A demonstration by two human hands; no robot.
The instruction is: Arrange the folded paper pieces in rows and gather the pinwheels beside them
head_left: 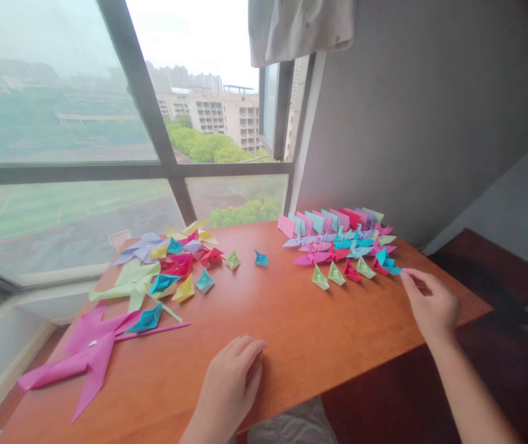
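Left hand: palm down on the table near its front edge, fingers loosely together, holding nothing.
Right hand: out to the right side of the table, fingers narrowed with thumb and forefinger drawn towards a pinch, nothing between them.
Blue paper piece: small folded shape at the right end of the big batch, just beside my right fingertips; I cannot tell whether they touch it.
Handling, by my judgement: very light and thin, stiff only along its creases, easily crushed or slid away on the smooth wood. Best pinched gently at a folded point or ridge, not pressed on its open faces.
Folded batch: rows of pink, blue, purple and green pieces at the far right of the table, packed close.
Green pieces: short row in front of that batch, with a red one among them.
Loose heap: mixed colours, far left, well apart from my right hand.
Pink pinwheel: large, flat on the near left corner.
Window: behind the table, buildings and trees outside.
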